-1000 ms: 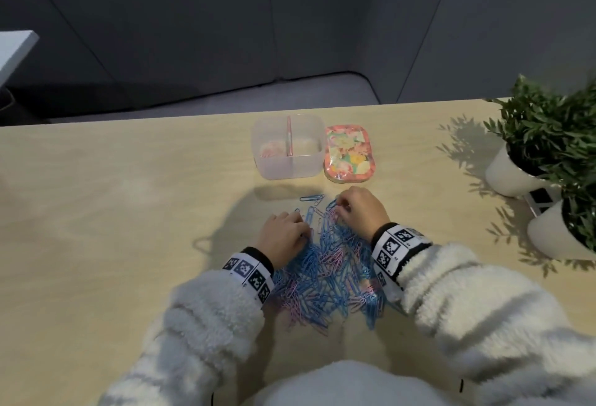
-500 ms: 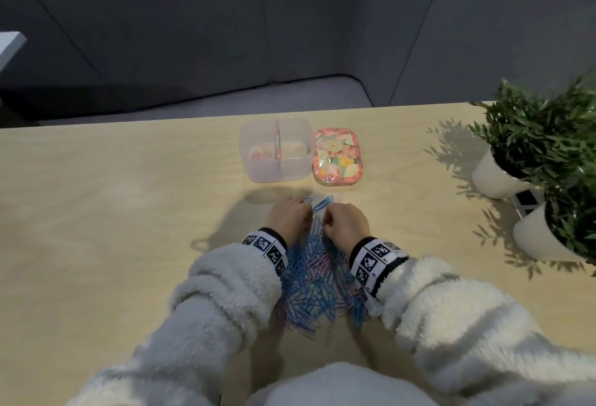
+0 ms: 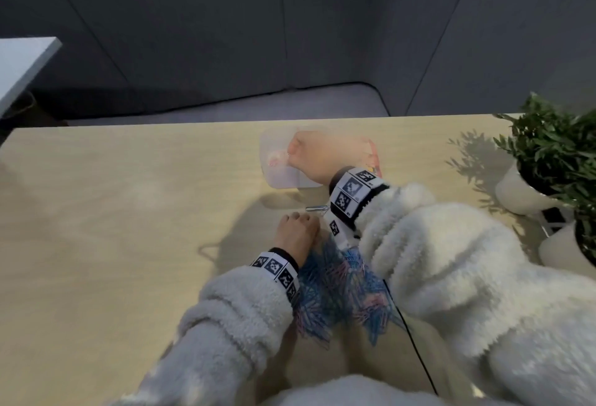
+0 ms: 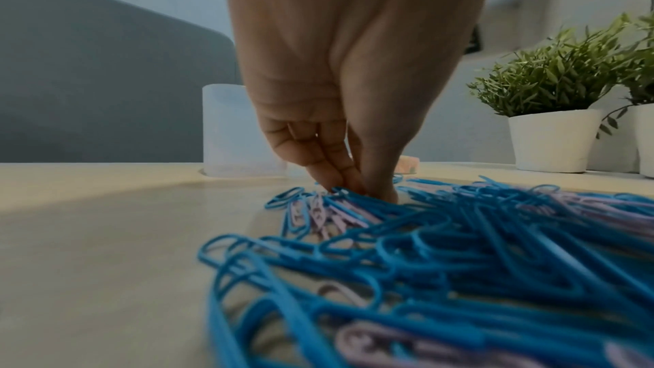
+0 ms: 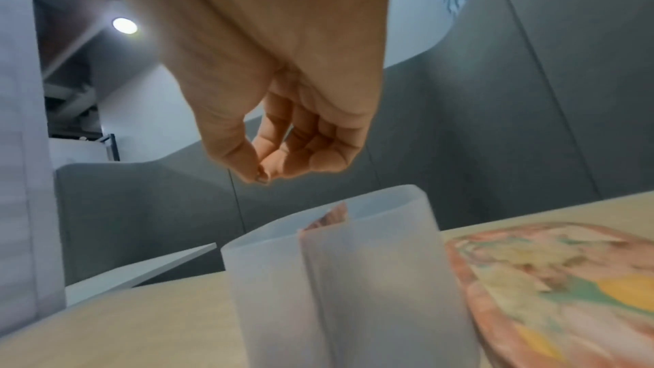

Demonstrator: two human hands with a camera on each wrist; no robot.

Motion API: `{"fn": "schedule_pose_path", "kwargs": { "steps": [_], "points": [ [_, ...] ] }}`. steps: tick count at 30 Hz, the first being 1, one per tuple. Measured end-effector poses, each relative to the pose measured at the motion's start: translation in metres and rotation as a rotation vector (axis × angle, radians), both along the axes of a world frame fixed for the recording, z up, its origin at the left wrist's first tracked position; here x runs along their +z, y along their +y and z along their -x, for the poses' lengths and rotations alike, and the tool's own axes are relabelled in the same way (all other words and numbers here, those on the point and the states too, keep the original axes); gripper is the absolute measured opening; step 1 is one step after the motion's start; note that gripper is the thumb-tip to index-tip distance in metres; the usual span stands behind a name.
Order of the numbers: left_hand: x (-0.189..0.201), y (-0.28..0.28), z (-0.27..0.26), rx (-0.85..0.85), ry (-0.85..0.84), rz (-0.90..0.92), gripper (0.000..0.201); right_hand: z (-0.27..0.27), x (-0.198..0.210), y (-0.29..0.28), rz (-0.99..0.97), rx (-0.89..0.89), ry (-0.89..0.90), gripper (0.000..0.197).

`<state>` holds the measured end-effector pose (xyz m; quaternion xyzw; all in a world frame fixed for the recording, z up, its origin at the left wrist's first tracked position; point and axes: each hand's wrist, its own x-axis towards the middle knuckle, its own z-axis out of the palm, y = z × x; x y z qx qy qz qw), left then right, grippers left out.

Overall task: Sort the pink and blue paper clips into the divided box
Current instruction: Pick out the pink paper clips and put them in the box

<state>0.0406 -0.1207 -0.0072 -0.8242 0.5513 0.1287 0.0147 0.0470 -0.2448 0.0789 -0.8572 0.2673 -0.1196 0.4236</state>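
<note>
While your right hand (image 5: 283,128) hovers over the divided box (image 5: 340,262), thumb meeting fingertips, whether it pinches a clip cannot be told. Your left hand (image 4: 340,94) pinches into the pile of paper clips (image 4: 460,248) on the table; tangled clips risk lifting mixed colours.

Left grip (image 4: 348,128) pinched, right grip (image 5: 279,133) curled

The divided box (image 3: 280,176) is translucent, with a pink divider, and stands at 12 o'clock from the paper clips (image 3: 342,296). These lie in one mixed heap, mostly blue with some pink, on the table.
</note>
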Motion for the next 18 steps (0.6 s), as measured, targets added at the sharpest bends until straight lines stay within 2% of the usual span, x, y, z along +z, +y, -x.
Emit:
{"fn": "schedule_pose_path", "kwargs": {
  "steps": [3, 6, 10, 11, 14, 18],
  "points": [
    [0.003, -0.001, 0.000, 0.034, -0.001, -0.028, 0.020, -0.020, -0.006, 0.003, 0.032, 0.033, 0.053, 0.017],
    [0.003, -0.003, 0.001, 0.034, -0.018, -0.066, 0.023, -0.018, -0.007, -0.002, 0.012, 0.026, 0.063, 0.023],
    [0.000, -0.005, 0.004, -0.039, -0.079, -0.059, 0.025, 0.021, -0.008, -0.020, -0.078, -0.132, -0.065, 0.022],
    [0.000, -0.004, 0.003, -0.064, -0.078, -0.043, 0.025, 0.036, -0.013, -0.025, -0.086, -0.178, -0.050, 0.022],
    [-0.001, -0.002, -0.004, -0.052, 0.020, 0.042, 0.021, 0.082, -0.034, -0.034, -0.019, -0.205, 0.182, 0.016],
    [0.003, -0.011, -0.017, 0.142, 0.320, 0.236, 0.019, 0.117, -0.063, -0.018, 0.002, -0.170, 0.427, 0.021]
  ]
}}
